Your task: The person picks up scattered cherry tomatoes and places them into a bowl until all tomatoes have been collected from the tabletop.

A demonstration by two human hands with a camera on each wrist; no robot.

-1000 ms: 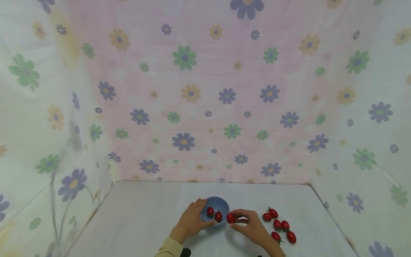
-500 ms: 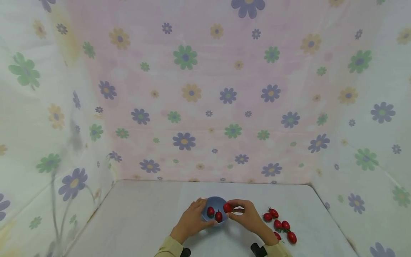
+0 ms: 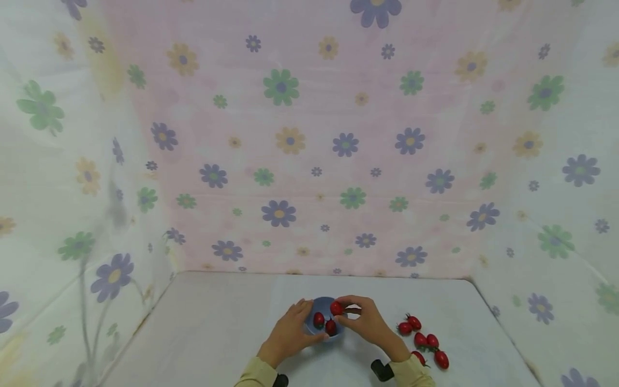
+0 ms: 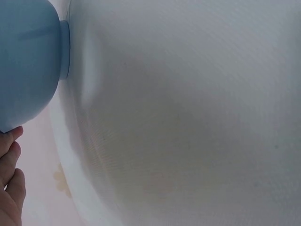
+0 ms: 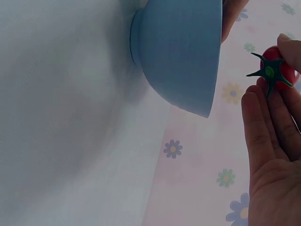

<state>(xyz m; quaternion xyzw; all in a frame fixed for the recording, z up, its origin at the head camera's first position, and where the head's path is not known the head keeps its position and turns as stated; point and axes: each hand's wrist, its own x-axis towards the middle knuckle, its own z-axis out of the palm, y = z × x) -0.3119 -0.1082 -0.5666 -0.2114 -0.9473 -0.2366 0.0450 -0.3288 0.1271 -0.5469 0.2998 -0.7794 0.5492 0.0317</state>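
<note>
A small blue bowl (image 3: 321,303) stands upright on the white tabletop. My left hand (image 3: 289,334) grips it from the left, thumb at the near rim and fingers at the far-left side; fingertips (image 4: 14,134) show at its rim in the left wrist view. Two cherry tomatoes (image 3: 318,320) lie inside. Over the bowl's right side, my right hand (image 3: 368,323) pinches another cherry tomato (image 3: 336,308) between thumb and fingers. The right wrist view shows that tomato's green star-shaped calyx (image 5: 269,72) facing the camera, beyond the rim of the bowl (image 5: 183,56).
To the right of my right hand, several cherry tomatoes (image 3: 420,339) lie loosely grouped on the white tabletop (image 3: 217,328). One is partly covered by the right sleeve (image 3: 411,372). A flower-printed cloth (image 3: 309,236) rises behind the table and along both sides.
My right hand has carried the pinched tomato left and away from me, from beside the bowl's right rim to over the bowl. The left hand keeps its hold on the bowl.
</note>
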